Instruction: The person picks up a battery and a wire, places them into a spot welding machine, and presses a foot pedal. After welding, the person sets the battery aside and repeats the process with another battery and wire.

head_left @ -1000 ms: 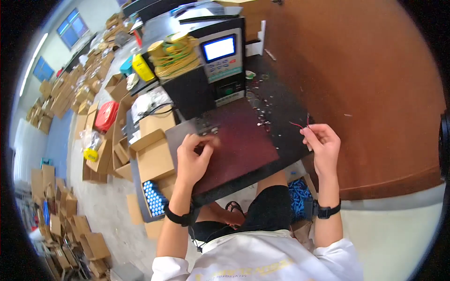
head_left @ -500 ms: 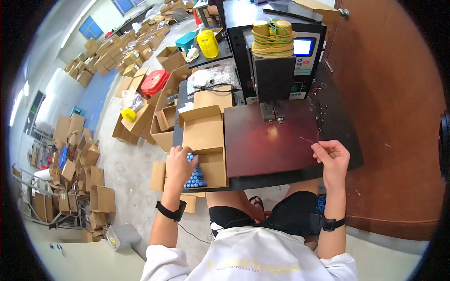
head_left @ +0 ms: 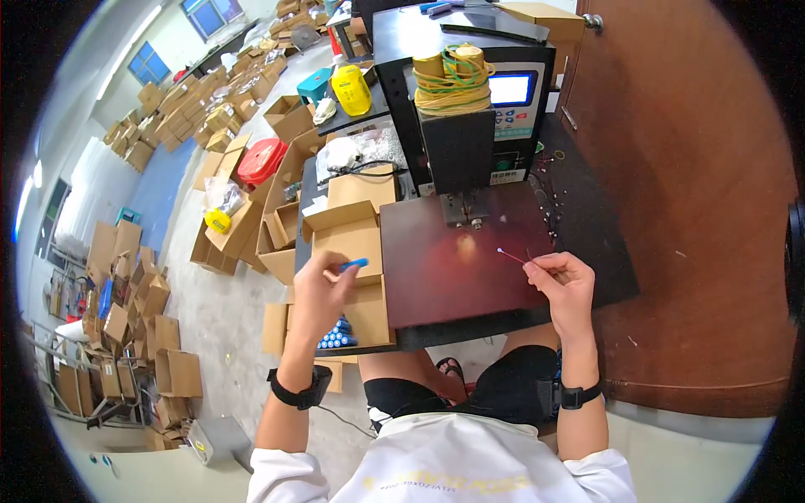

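Observation:
My left hand pinches one blue cylindrical battery cell above an open cardboard box. In that box, several more blue cells with pale ends stand packed together. Over the right part of a dark red work plate, my right hand is closed on a thin red wire with a small pale tip pointing left. Between the hands stands a black spot welder, its two electrode tips just above the plate. Neither hand touches the welder.
Bundled yellow-green cables wrap the welder's top. A lit screen faces me. Small scraps lie along the plate's right side. A yellow bottle stands back left. A brown door is close on the right. Cartons crowd the left.
My left hand has lifted a blue battery cell out of the box. My right hand still holds the wire, its pale tip now showing. The whole view has shifted slightly.

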The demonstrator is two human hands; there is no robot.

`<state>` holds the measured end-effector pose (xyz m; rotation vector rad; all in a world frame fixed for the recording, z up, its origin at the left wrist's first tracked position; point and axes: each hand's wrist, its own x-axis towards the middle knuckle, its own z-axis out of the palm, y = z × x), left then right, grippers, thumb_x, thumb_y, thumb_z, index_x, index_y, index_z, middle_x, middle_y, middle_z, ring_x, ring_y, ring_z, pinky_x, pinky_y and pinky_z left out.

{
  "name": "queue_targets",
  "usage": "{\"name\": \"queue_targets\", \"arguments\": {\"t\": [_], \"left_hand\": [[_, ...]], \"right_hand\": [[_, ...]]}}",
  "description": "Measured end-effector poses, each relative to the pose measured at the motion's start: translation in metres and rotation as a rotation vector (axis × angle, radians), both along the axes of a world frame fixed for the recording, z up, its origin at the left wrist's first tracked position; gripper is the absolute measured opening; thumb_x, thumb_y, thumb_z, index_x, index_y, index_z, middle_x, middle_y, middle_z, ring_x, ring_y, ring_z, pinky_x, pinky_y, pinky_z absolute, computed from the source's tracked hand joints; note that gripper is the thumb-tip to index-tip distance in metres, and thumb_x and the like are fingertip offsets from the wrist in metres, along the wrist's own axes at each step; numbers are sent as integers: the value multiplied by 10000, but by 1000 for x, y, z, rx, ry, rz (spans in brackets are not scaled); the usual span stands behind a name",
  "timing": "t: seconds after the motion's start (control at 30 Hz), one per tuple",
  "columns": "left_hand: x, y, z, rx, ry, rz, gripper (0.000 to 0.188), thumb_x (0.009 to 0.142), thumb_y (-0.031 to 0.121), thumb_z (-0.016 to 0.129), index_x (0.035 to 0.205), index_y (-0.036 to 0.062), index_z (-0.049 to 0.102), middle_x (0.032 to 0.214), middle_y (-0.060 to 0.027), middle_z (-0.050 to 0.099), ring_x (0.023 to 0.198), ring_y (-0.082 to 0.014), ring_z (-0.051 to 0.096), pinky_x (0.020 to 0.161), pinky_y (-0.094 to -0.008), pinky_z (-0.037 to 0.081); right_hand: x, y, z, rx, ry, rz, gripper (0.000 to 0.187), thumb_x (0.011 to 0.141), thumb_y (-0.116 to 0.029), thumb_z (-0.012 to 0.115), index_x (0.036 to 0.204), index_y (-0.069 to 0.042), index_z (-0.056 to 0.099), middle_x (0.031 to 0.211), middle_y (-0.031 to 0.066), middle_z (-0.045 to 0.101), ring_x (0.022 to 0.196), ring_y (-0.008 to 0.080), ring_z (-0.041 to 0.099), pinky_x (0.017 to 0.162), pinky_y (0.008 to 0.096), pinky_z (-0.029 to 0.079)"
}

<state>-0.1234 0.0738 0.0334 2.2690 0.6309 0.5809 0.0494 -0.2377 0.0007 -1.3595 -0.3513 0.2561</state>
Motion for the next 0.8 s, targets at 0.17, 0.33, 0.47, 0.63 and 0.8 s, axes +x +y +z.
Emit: {"name": "queue_targets", "arguments": {"t": [0.17, 0.33, 0.47, 0.63, 0.8], "left_hand": [[21, -20, -16, -65, 41, -285, 154, 895, 87, 711, 1023, 7, 678, 917, -93, 637, 768, -165, 621, 662, -313, 505], [48, -32, -17, 498, -97, -446, 222, 867, 107, 721, 1064, 13, 680, 966, -162, 634, 819, -318, 612, 745, -390, 509], [72, -63, -7, 49, -95, -395, 225, 853, 139, 741, 1035, 18, 689, 912, -161, 640, 809, -326, 621, 728, -391, 505], [100, -80, -15, -36, -104, -270, 274, 781, 222, 795, 940, 13, 717, 885, -170, 632, 800, -342, 638, 726, -378, 506], [109, -81, -20, 11, -101, -214, 245, 764, 231, 792, 901, 36, 736, 848, -157, 623, 791, -312, 625, 729, -391, 510]], "right_hand": [[-5, -1, -3, 13, -130, 2, 74, 841, 44, 756, 896, 11, 720, 923, 72, 716, 816, 99, 650, 717, 225, 512], [-8, -3, -4, 30, -182, 33, 85, 833, 76, 744, 883, 14, 714, 921, 83, 711, 827, 116, 647, 732, 236, 507], [-6, -4, -7, 52, -244, 49, 110, 820, 106, 733, 870, 11, 708, 911, 99, 709, 830, 138, 645, 747, 249, 504], [-2, -4, -14, 83, -313, 66, 141, 802, 129, 735, 876, 10, 717, 931, 127, 723, 851, 168, 672, 752, 265, 519], [-2, -3, -11, 67, -355, 61, 145, 802, 130, 733, 871, 4, 715, 920, 128, 725, 842, 172, 671, 752, 268, 517]]}}
